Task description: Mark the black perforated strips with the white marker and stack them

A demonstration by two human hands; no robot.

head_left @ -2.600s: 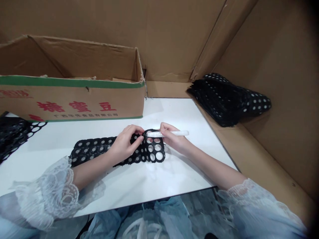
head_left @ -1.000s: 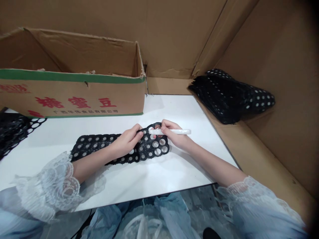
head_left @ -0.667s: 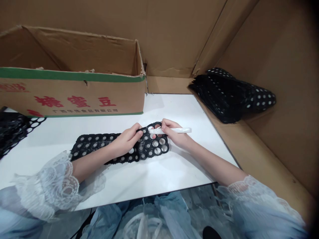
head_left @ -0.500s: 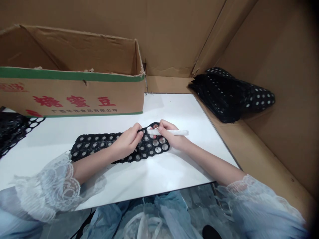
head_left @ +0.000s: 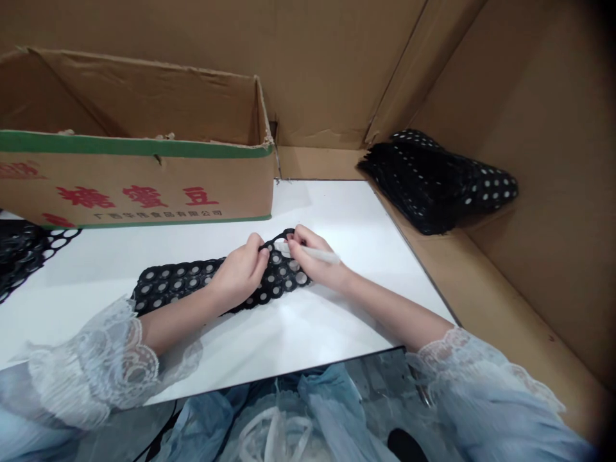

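Observation:
A black strip of mesh with rows of round holes (head_left: 180, 272) lies across the white table. Near its right end, my left hand (head_left: 239, 269) pinches the upper edge between thumb and fingers. My right hand (head_left: 320, 256) is closed round a slim white pen-like tool (head_left: 315, 253), whose exact kind I cannot make out. The tool's left end rests at the strip's raised right corner, close to my left thumb. Fingers of my right hand touch that corner too. My left forearm covers part of the strip's lower edge.
An open cardboard box (head_left: 158, 186) with red lettering stands at the back left. More black holed mesh (head_left: 29, 250) lies at the left edge. Folded black mesh (head_left: 428, 183) is heaped at the right, against a cardboard wall (head_left: 524, 160). The white table (head_left: 337, 327) ends in front of me.
Both hands and the strip's right end have shifted slightly left in view. The white tool has tilted, its right end now lower. Both hands keep their hold.

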